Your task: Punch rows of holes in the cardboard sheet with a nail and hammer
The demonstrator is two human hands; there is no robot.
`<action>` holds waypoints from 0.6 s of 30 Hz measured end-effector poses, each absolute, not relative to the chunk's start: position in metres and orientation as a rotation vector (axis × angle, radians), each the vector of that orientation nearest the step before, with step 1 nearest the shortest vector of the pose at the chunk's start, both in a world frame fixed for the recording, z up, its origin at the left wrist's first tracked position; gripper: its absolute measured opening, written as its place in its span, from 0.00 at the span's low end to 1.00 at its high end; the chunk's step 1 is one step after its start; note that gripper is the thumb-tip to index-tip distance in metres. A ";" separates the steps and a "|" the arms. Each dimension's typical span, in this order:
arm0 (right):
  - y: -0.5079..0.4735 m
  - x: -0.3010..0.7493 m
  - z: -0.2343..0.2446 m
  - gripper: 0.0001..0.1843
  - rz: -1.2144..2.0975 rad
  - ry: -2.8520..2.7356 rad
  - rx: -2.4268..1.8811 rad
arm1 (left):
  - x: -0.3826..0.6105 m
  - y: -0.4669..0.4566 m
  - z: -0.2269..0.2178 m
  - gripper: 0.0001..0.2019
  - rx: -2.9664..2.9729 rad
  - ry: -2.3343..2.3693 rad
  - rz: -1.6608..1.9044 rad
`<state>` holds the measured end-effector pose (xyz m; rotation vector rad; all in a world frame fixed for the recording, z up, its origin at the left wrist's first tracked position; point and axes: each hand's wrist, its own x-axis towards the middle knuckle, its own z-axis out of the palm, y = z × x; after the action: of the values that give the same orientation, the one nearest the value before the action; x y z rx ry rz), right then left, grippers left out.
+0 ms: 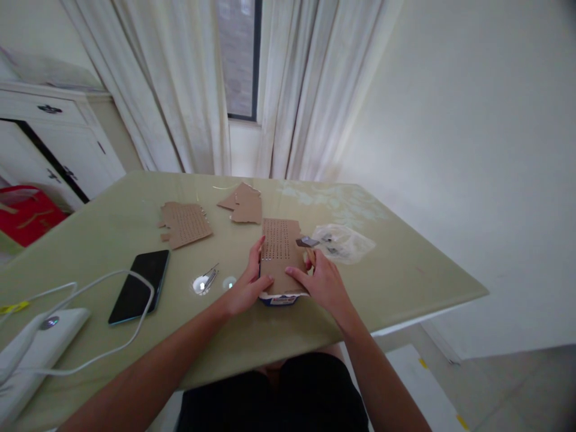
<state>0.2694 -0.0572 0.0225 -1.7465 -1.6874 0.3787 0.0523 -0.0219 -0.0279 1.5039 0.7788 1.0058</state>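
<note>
A brown cardboard piece (279, 246) with rows of small holes lies over a blue-and-white pack (279, 301) in front of me. My left hand (246, 285) grips its left side, thumb on top near the close edge. From the right, my right hand (321, 281) has its thumb pressed on the cardboard and its fingers curled at the side. Just beyond those fingers is a small dark flat piece (307, 241), beside a clear plastic bag (345, 243). Several thin metal pins or needles (207, 281) lie left of my left hand, near a small clear disc (229, 282).
Another punched cardboard piece (185, 224) and plain cardboard scraps (245, 204) lie farther back on the table (396, 282). At the left are a phone (140, 287), a white power strip (49, 345) and a looping white cable (101, 359). Curtains (180, 90) hang behind.
</note>
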 end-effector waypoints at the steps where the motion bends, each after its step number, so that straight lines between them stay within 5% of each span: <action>1: -0.057 0.269 0.022 0.24 0.380 -1.687 -1.751 | 0.048 -0.017 -0.024 0.51 1.511 0.788 0.988; 8: -0.057 0.271 0.019 0.25 0.408 -1.689 -1.764 | -0.035 0.031 0.008 0.17 2.131 1.573 0.629; 13: -0.056 0.269 0.016 0.24 0.448 -1.697 -1.787 | -0.068 0.039 0.003 0.12 2.118 1.995 0.004; 18: -0.055 0.262 0.015 0.23 0.460 -1.747 -1.760 | -0.062 0.036 -0.005 0.10 2.129 1.982 0.004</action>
<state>0.2622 -0.0554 0.0155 -1.7596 -1.7471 0.4602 -0.0619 0.0360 -0.0054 2.1290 1.9821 0.0041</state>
